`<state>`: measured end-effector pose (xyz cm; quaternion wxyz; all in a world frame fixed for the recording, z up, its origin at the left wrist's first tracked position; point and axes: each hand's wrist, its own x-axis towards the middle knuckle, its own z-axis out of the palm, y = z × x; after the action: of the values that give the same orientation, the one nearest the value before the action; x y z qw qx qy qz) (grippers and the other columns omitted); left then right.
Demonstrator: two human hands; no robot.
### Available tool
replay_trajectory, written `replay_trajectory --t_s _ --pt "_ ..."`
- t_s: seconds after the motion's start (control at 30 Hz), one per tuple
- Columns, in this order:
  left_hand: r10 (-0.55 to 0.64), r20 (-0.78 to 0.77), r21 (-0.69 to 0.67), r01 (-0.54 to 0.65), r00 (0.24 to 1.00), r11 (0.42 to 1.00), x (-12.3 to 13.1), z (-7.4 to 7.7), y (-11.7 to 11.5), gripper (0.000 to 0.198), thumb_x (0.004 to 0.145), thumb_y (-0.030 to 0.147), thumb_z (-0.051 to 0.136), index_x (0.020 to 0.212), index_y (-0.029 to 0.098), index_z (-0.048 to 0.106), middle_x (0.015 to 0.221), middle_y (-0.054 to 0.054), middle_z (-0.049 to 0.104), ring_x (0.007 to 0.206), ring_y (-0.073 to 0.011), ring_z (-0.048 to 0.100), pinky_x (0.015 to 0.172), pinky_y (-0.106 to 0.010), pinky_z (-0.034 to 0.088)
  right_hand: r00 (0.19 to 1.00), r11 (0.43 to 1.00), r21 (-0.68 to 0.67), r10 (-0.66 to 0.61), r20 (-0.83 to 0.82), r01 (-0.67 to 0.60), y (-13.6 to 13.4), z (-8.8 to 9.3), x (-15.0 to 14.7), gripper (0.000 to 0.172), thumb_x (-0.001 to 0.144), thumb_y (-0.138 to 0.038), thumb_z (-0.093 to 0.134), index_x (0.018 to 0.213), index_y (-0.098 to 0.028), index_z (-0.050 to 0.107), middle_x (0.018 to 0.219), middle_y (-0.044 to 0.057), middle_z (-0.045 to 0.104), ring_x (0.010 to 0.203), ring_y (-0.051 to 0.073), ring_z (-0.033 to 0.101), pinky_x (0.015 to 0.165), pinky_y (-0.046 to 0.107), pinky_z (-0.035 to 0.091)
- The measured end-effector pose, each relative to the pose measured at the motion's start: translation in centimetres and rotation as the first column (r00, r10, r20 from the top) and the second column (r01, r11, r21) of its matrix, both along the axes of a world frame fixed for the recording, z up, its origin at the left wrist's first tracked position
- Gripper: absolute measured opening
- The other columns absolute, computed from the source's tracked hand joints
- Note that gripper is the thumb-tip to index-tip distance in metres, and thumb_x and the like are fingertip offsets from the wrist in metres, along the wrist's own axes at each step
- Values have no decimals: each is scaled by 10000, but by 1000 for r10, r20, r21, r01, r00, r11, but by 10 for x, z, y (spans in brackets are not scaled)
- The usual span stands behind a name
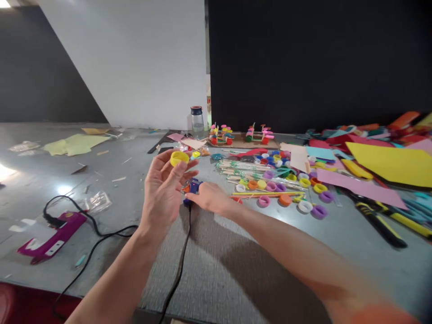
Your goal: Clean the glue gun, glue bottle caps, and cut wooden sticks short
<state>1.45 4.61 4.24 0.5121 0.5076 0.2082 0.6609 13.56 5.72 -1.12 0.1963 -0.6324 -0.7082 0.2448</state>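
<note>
A yellow bottle cap (179, 158) is pinched between the thumb and fingers of my left hand (164, 186), held up above the table with its hollow side showing. Just right of it and lower, my right hand (211, 198) is closed around a small blue hot glue gun (194, 185) with a tiny red light and a black cord (184, 256) running toward me. My fingers and palm hide much of the glue gun. Something orange shows by its front, partly behind my left hand.
Right of my hands lie several loose bottle caps (285, 200), bundled sticks (243, 167), coloured paper (361, 186) and black-yellow pliers (380, 222). Two small toy models (221, 135) and a bottle (197, 121) stand behind. A purple power strip (54, 236) with a trailing cable lies left.
</note>
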Motion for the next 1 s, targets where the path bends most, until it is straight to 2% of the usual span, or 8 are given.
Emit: replay_trajectory --t_s 0.23,0.4,0.5,0.57,0.7,0.83,0.9,1.0 --pt "175 -37 111 -170 984 979 -14 -25 17 290 792 296 842 1021 246 671 962 4 758 775 -145 734 687 -263 601 992 990 -66 -128 1 127 20 -5 -24 247 962 -371 644 1112 -177 673 1170 91 682 1011 209 668 898 418 561" --pt "327 53 319 -327 943 890 -20 -11 2 250 854 221 785 1067 295 677 981 43 751 812 -131 703 756 -302 565 971 989 -58 -143 -189 134 5 -3 -11 321 1052 -372 464 1136 -137 667 1135 58 673 1022 224 670 865 406 564" --pt "413 75 426 -403 908 810 -23 -2 -13 270 874 218 756 1099 341 674 983 81 730 867 -147 683 777 -350 544 913 986 -49 -166 -372 160 -8 0 7 284 1005 -390 570 1121 -146 659 1042 39 684 859 181 685 740 343 592" --pt "419 63 444 -401 906 801 -23 -1 -17 270 900 219 721 1125 355 664 994 102 716 903 -148 675 790 -359 528 845 977 -24 -196 -498 212 -19 5 25 258 992 -363 595 1131 -147 627 914 13 676 694 130 660 615 281 572" --pt "224 60 287 -232 973 929 -13 -18 -13 195 890 320 748 1071 285 685 938 56 711 859 -137 672 744 -300 525 682 935 43 -225 -696 353 -56 14 74 122 915 -278 621 981 -194 563 635 -67 581 508 100 582 496 224 482" --pt "-30 -12 76 30 999 997 10 -47 -14 234 885 413 744 1024 230 695 868 15 676 729 -120 638 674 -262 533 523 909 24 -218 -824 417 -96 13 118 244 855 -377 678 849 -235 480 585 -82 511 471 89 489 406 203 350" --pt "-200 -45 -78 197 979 977 21 -60 -19 210 910 386 722 1041 224 692 872 6 678 728 -112 631 685 -242 529 469 911 2 -211 -858 413 -110 8 133 337 870 -473 666 763 -230 457 604 -72 482 445 69 422 377 202 282" --pt "-435 -84 -268 400 897 876 32 -73 -26 246 884 354 754 1034 162 715 841 -44 695 717 -134 642 655 -245 534 427 919 -25 -207 -880 393 -123 -1 148 376 894 -533 640 736 -224 494 636 -42 524 431 74 418 370 222 293"
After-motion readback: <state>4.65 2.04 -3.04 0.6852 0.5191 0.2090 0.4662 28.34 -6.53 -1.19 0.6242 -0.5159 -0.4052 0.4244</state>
